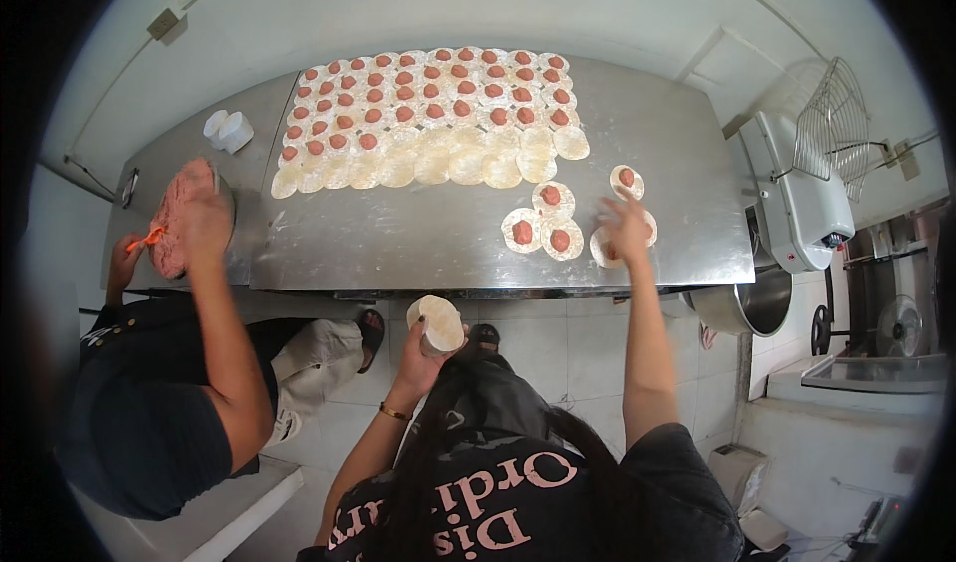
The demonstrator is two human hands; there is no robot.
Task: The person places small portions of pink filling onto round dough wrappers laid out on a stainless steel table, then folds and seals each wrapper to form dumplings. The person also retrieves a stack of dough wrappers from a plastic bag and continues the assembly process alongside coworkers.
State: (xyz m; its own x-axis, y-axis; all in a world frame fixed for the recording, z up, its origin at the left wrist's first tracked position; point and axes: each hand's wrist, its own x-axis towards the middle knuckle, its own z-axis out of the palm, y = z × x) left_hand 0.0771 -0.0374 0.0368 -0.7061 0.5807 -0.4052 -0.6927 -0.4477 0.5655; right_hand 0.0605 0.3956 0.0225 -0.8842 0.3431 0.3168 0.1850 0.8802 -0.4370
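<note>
My left hand [422, 364] is wrapped round a stack of round dough wrappers [439, 321], held up in front of the table's near edge. Over the right part of the table reaches my right hand [628, 231], fingers spread and slightly blurred. It partly covers wrappers topped with pink meat filling; one filled wrapper [626, 181] lies just beyond its fingertips. To its left, three more filled wrappers [561, 239] form a small cluster. Farther back are rows of overlapping wrappers [433, 160]; most rows carry balls of filling [403, 93], while the nearest row is bare.
At the left, a co-worker's hands are at a bowl of pink minced meat [177, 219], one on an orange spatula [151, 236]. White wrapper stacks [231, 131] stand behind it on the steel table [418, 238]. A white machine [792, 194] and metal bowl [762, 298] flank the right end.
</note>
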